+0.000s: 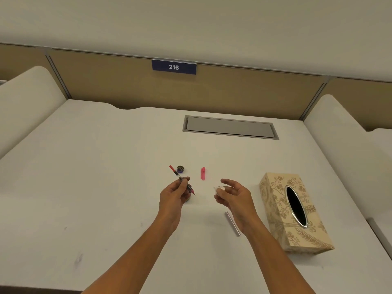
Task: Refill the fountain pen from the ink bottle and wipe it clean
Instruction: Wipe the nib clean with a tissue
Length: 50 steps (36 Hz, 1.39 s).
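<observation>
Your left hand is raised over the worktop, forearm reaching in from the lower edge, its fingers curled and pinching the fountain pen near the middle. The pen lies on a slant, its red end pointing up and away from you and its tip pointing down towards the tissue box. Just beneath that hand a small dark object shows, probably the ink bottle, mostly hidden by the palm.

Your right hand hovers between the pen and the tissue box, palm turned inward, with its fingers loosely curled round a small white wad of tissue.

Beyond the pen sits a small round cap, and on the tissue-box side of it a pink pen cap lies flat. A silver barrel lies on the worktop close to your right wrist, on the near side from the tissue box.

The tissue box is beige with a leafy pattern and a dark oval opening. The worktop is white, with a grey cable hatch set in farther back. Tan partition panels close off the rear, bearing a blue plate marked 216.
</observation>
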Each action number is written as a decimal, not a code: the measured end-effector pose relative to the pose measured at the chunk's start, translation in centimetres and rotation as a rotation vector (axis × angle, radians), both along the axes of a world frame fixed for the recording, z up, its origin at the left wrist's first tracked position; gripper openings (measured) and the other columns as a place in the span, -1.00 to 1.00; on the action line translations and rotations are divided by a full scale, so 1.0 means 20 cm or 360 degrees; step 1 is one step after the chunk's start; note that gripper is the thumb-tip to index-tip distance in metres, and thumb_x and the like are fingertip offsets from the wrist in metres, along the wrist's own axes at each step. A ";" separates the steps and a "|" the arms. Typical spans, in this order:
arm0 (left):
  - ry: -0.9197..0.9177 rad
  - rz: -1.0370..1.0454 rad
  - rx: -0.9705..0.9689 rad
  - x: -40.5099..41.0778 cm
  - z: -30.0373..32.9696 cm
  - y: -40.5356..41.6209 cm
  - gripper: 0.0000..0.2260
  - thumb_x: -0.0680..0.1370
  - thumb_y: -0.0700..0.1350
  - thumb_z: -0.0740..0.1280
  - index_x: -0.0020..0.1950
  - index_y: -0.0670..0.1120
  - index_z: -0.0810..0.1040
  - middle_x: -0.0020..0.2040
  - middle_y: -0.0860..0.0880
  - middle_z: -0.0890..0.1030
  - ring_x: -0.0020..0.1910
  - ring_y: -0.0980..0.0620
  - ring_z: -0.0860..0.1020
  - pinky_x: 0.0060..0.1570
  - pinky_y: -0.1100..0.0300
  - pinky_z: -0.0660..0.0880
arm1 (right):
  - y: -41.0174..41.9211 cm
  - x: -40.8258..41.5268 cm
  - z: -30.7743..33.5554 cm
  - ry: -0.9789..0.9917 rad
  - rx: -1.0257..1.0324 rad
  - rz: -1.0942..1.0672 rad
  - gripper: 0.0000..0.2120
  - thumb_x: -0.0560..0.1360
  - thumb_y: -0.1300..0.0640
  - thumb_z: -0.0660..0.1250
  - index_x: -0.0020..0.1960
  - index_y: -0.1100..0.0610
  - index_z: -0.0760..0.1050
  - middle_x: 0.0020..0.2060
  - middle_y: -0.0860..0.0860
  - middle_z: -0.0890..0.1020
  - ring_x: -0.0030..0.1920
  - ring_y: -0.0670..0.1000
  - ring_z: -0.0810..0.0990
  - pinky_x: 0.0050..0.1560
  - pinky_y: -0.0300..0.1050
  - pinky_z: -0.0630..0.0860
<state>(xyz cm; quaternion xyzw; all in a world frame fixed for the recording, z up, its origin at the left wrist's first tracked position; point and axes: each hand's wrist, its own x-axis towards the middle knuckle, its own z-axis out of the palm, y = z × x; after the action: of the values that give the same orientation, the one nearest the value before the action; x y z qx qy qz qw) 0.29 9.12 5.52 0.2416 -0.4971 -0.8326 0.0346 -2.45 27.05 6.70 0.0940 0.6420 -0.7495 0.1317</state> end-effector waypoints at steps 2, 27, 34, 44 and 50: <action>-0.0009 -0.0008 -0.0021 0.00 0.00 0.00 -0.81 0.61 -0.17 0.29 0.12 -0.22 0.63 -0.30 -0.04 0.54 -0.26 0.01 0.48 0.03 0.09 0.49 | 0.00 0.01 0.01 -0.0022 -0.0007 -0.0003 -0.70 0.44 0.32 0.48 0.16 0.17 0.58 -0.25 0.06 0.63 -0.21 0.11 0.64 0.09 0.06 0.62; -0.0131 -0.0013 -0.0016 0.01 -0.02 -0.01 -0.82 0.61 -0.13 0.29 0.04 -0.15 0.67 0.00 -0.14 0.62 -0.02 -0.05 0.54 0.12 0.07 0.55 | 0.02 0.06 -0.04 -0.0078 0.0154 0.0074 -0.79 0.42 0.29 0.51 0.05 0.17 0.67 -0.27 0.08 0.63 -0.25 0.06 0.61 -0.01 -0.07 0.61; -0.0144 -0.0100 0.0018 0.01 -0.05 0.00 -0.79 0.62 -0.16 0.25 -0.02 -0.24 0.65 -0.07 -0.19 0.63 -0.02 -0.10 0.57 0.09 0.06 0.54 | -0.02 0.03 -0.02 -0.0069 0.0187 0.0098 -0.77 0.39 0.25 0.55 0.04 0.16 0.66 -0.14 0.13 0.74 -0.16 0.07 0.69 0.02 -0.04 0.64; -0.0040 -0.0360 -0.0058 0.05 0.00 0.02 -0.75 0.65 -0.20 0.17 0.04 -0.30 0.61 0.14 -0.12 0.67 0.08 -0.12 0.62 -0.01 0.07 0.52 | -0.10 0.01 -0.01 -0.0010 0.0391 0.0152 -0.78 0.44 0.20 0.51 0.08 0.05 0.67 -0.10 -0.02 0.73 -0.12 0.01 0.72 -0.03 -0.19 0.64; -0.0019 -0.0405 0.0036 0.06 0.03 0.04 -0.75 0.65 -0.22 0.17 -0.05 -0.20 0.64 0.17 -0.10 0.66 0.10 -0.12 0.63 0.01 0.12 0.52 | -0.12 0.00 -0.01 -0.0001 0.0333 0.0200 -0.76 0.42 0.22 0.52 0.08 0.12 0.64 -0.12 0.07 0.74 -0.09 0.05 0.72 -0.01 -0.13 0.66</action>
<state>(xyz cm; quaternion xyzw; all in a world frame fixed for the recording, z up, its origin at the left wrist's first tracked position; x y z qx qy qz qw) 1.57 9.91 6.07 0.1819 -0.5147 -0.8343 -0.0771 -2.46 24.61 6.49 0.0668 0.7212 -0.6687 0.1681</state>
